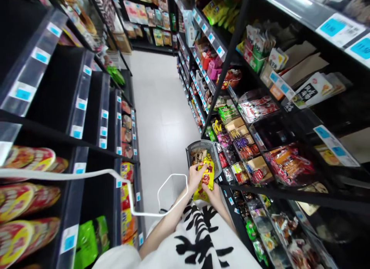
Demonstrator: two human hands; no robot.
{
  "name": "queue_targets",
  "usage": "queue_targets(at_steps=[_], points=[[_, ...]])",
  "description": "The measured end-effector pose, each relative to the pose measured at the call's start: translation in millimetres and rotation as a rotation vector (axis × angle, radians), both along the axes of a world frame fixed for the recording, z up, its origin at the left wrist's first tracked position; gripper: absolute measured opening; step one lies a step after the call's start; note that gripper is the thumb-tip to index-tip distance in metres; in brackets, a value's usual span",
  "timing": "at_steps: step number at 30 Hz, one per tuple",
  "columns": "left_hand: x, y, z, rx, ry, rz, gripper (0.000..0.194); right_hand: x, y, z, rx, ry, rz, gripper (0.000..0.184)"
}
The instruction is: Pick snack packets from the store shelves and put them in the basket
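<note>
Both of my hands are on yellow snack bags (208,170) with red printing, held in front of my body. My left hand (195,175) is closed over the upper left of the bags, fingers bent onto the packaging. From below right, my right hand (213,192) grips the lower edge, its thumb on the front. Just beyond them a grey plastic basket (217,155) rests against the shelf edge. Inside it lie brown pieces that look like cardboard (199,156). The yellow bags partly cover the basket's near side.
On my right, black shelves hold small packaged snacks (245,145) in divided trays. Shelves on the left carry round-lidded red and yellow packages (17,199) and green bags (89,238). A white bent wire (131,197) crosses the left foreground. A pale aisle floor (157,103) runs between.
</note>
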State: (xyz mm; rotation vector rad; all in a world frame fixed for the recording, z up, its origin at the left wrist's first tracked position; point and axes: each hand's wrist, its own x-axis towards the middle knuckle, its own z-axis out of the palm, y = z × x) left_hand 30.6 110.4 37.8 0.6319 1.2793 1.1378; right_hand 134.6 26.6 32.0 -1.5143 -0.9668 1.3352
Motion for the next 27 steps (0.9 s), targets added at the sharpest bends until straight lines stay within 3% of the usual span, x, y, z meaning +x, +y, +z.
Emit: queue_targets(at_steps=[6, 15, 21, 27], points=[[-1.5, 1.5, 13.2, 0.023, -0.008, -0.015, 0.037, 2.8, -1.1, 9.8, 0.044, -0.061, 0.059, 0.027], [11.0, -20.6, 36.2, 0.174, -0.055, -0.242, 0.03, 11.0, 10.5, 28.0, 0.177, -0.193, -0.303, 0.035], [-4.1, -27.8, 29.2, 0.154, -0.195, -0.228, 0.036, 11.7, 21.2, 34.0, 0.241, -0.174, -0.342, 0.03], [-19.9, -26.0, 22.8, 0.132, -0.169, -0.177, 0.038, -5.2, 26.1, 38.6, 0.229, -0.092, -0.29, 0.026]])
